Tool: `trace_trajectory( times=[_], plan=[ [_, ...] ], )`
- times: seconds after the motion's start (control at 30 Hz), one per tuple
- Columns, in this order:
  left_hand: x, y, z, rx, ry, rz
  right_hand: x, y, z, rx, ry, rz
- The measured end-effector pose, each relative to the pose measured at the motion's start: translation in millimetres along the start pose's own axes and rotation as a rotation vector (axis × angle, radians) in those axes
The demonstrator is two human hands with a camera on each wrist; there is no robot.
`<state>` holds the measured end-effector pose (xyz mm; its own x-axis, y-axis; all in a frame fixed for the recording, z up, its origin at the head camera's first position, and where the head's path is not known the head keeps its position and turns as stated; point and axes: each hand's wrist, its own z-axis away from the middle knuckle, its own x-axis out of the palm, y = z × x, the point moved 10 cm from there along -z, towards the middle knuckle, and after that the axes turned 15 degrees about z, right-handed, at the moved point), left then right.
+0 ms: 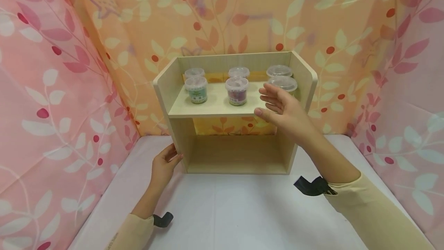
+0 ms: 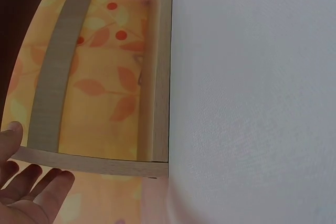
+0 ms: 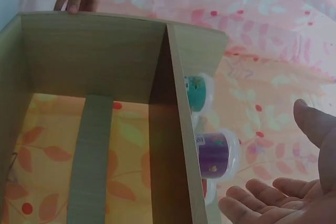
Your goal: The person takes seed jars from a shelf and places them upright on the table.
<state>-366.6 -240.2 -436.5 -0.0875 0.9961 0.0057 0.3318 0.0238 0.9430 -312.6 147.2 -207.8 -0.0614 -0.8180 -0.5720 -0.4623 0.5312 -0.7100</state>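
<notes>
A small pale wooden shelf (image 1: pixel 239 171) stands on the white table, its upper board carrying several little plastic tubs with clear lids. The front ones include a teal tub (image 1: pixel 197 92) at left and a purple tub (image 1: pixel 237 95) in the middle. My left hand (image 1: pixel 163 167) holds the front edge of the shelf's left side panel, thumb on one face and fingers on the other. With fingers extended and nothing in it, my right hand (image 1: pixel 282 111) hovers in front of the right end of the upper board, partly hiding the front right tub (image 1: pixel 283 84).
Behind the shelf hangs an orange leaf-patterned curtain (image 1: pixel 222 14), with a pink curtain (image 1: pixel 52 99) at the left side. White table surface (image 1: pixel 222 211) lies before the shelf. The lower compartment (image 1: pixel 236 153) has an open back with a crosswise slat (image 3: pixel 92 156).
</notes>
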Motion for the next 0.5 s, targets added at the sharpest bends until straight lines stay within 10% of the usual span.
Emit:
trace_trajectory(
  times=[0.5],
  plan=[
    [0.7, -3.0, -3.4, 0.014, 0.021, -0.031, 28.7, 0.1, -50.8, 0.157, -0.052, 0.094]
  ],
)
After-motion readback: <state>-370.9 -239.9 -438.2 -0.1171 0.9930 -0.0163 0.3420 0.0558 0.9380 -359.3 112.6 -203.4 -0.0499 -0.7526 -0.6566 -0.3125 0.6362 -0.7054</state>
